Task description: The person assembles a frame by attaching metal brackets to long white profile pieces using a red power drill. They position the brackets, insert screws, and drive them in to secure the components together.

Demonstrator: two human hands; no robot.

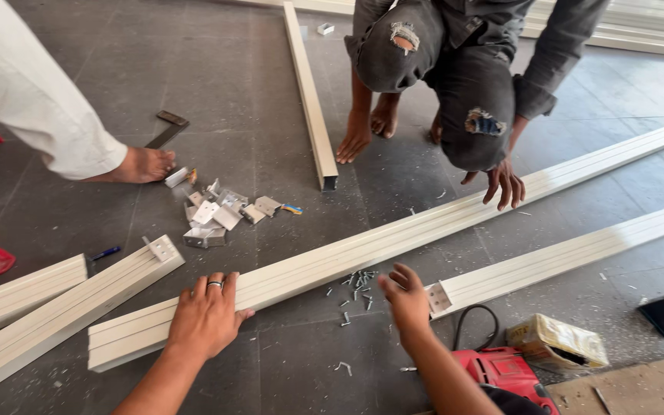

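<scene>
left hand (207,313) is lying flat, fingers spread, palm down on the near end of a long cream rail (393,240) that is running across the grey floor (232,92) from lower left to upper right; it is pressing on the rail, not gripping it. right hand (407,298) is hovering loosely open, fingers curled, just beside a scatter of small screws (355,288) lying against the rail's near edge, holding nothing that shows. its fingers are near the end of a second rail (570,257) with a metal bracket in it. a co-worker's hand (503,183) is resting fingertips on the long rail farther up. a red drill (501,370) and a small box (559,342) are sitting near the right wrist. a pile of metal brackets (220,213) is lying beyond the rail, near a bare foot (141,165).
</scene>
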